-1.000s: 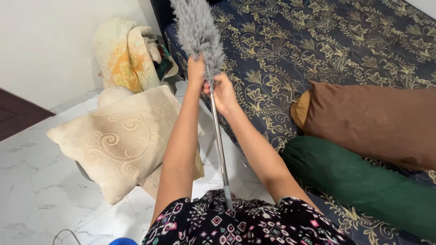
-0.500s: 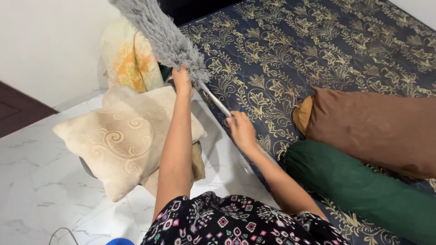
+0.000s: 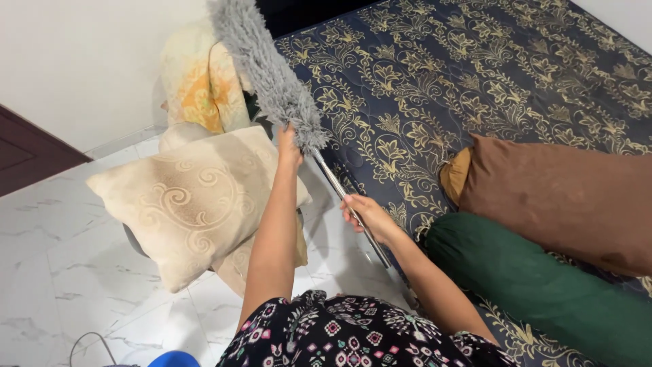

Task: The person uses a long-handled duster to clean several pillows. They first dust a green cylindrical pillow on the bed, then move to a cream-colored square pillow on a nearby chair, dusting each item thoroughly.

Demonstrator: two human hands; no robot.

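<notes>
A long duster with a fluffy grey head point(image 3: 266, 68) and a metal pole point(image 3: 350, 207) slants from the upper left down toward me. My left hand point(image 3: 288, 146) grips the base of the grey head. My right hand point(image 3: 370, 216) is closed around the pole lower down. Both hands are over the gap between a cream patterned pillow point(image 3: 187, 200) and the edge of a dark blue mattress with gold floral print point(image 3: 475, 75).
A brown bolster point(image 3: 564, 197) and a green bolster point(image 3: 536, 278) lie on the mattress at right. Folded cream and yellow bedding point(image 3: 200, 85) is piled against the white wall. White marble floor tiles point(image 3: 47, 258) lie at left, with a blue object point(image 3: 173, 359) at the bottom edge.
The duster swung from upright to slanted up-left. My right hand slid down the pole away from my left hand, which stays at the head's base.
</notes>
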